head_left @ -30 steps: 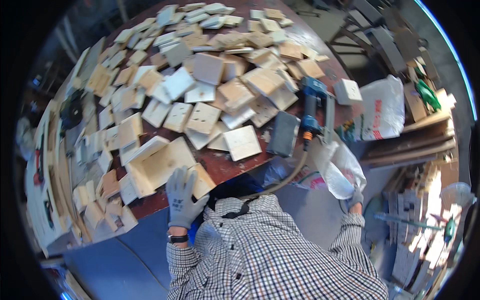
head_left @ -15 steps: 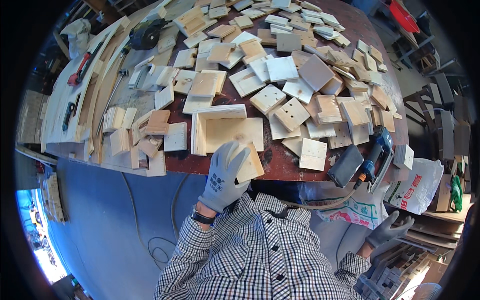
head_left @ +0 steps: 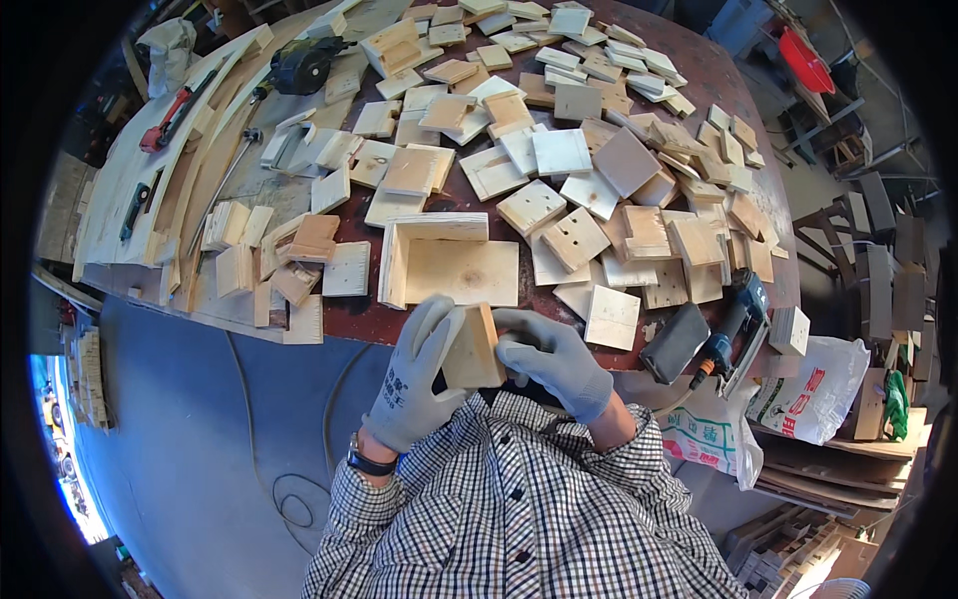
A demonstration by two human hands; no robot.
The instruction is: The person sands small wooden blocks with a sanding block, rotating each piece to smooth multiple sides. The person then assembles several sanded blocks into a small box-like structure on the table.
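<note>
Close to my chest, both gloved hands hold one small square wooden block (head_left: 472,347). My left hand (head_left: 417,377) wraps its left side and my right hand (head_left: 555,361) grips its right edge. Just beyond the block, a partly built open wooden box (head_left: 451,262) lies on the dark red round table (head_left: 427,325). Several square wooden pieces (head_left: 576,238), some with drilled holes, cover the table past it.
A blue cordless power tool (head_left: 720,327) with a dark battery sits at the table's near right edge. White printed bags (head_left: 810,387) hang below it. Planks, a red clamp (head_left: 166,122) and a dark round power tool (head_left: 302,64) lie at the left. A cable (head_left: 299,479) loops on the grey floor.
My right hand came up from low on the right and joined the left hand on the wooden block. The view swung left and downward over the table.
</note>
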